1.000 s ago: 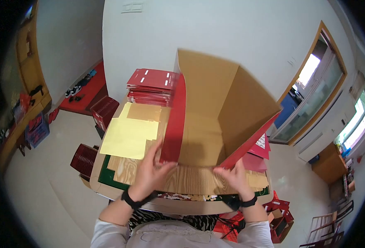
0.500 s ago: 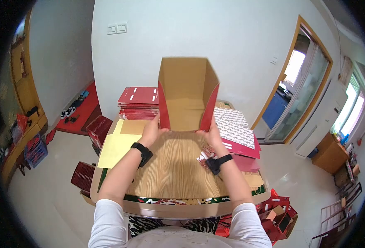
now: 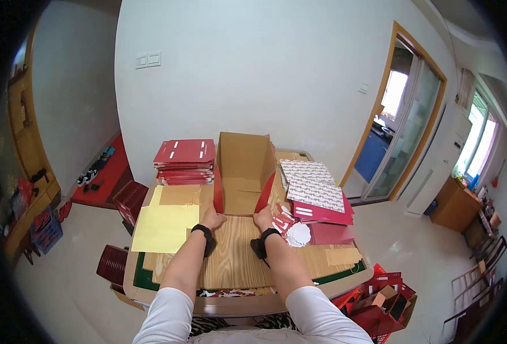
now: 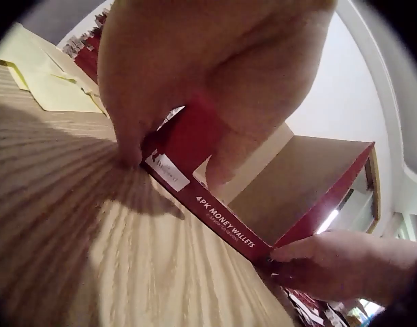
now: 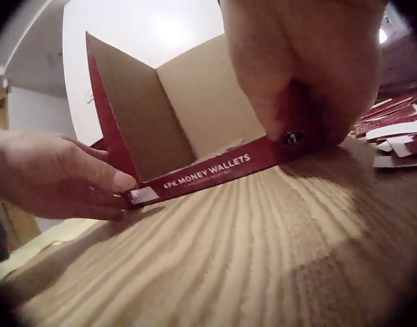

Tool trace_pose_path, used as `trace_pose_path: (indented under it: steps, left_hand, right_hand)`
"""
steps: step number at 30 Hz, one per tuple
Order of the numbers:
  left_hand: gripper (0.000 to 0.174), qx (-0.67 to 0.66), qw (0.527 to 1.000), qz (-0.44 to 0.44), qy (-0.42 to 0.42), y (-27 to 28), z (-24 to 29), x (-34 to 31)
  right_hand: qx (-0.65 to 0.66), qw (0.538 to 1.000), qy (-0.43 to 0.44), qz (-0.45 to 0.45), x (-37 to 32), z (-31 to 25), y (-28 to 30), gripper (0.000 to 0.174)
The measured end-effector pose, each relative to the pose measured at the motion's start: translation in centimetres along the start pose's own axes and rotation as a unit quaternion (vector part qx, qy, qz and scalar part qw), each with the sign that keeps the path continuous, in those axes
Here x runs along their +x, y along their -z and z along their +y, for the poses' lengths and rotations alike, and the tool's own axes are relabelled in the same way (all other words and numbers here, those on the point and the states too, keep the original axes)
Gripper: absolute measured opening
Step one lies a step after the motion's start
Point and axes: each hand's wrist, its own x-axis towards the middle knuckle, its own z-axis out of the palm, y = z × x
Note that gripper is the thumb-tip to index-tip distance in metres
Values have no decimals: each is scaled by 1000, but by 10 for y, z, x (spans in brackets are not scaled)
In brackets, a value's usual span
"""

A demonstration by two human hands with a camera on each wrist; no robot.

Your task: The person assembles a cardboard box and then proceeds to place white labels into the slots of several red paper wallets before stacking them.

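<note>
A red display box (image 3: 245, 163) with a bare brown cardboard inside stands at the far middle of the table, its low front edge towards me. White print on that front lip (image 5: 208, 170) reads "4PK MONEY WALLETS" in both wrist views. My left hand (image 3: 212, 219) grips the box's front left corner, thumb on the inner side. At the front right corner my right hand (image 3: 263, 219) holds on in the same way. In the left wrist view a white label (image 4: 167, 172) sits on the lip near my left fingers. The box bottom lies on the wood-grain tabletop (image 3: 236, 252).
A stack of flat red cartons (image 3: 184, 152) stands left of the box, with yellow sheets (image 3: 164, 229) in front. To the right lie patterned sheets (image 3: 316, 186), red card (image 3: 331, 232), red strips (image 3: 283, 218) and a white scalloped piece (image 3: 297, 234). Red boxes (image 3: 385, 304) fill the floor at right.
The box has come down from the air onto the table, farther from me. Both hands have kept their hold on its front corners, and the arms have stretched forward.
</note>
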Motion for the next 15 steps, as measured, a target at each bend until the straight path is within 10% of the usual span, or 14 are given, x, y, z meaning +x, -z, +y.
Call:
trace_pose_path:
  steps: [6, 13, 15]
  left_hand:
    - [112, -85, 996, 2, -11, -12, -61, 27]
    - [87, -265, 963, -11, 47, 46, 38, -149]
    - [80, -335, 940, -29, 64, 55, 36, -187]
  right_hand:
    - [50, 998, 10, -24, -9, -3, 19, 84]
    - [167, 960, 172, -143, -64, 35, 82, 61]
    - [183, 942, 98, -265, -96, 43, 119, 47]
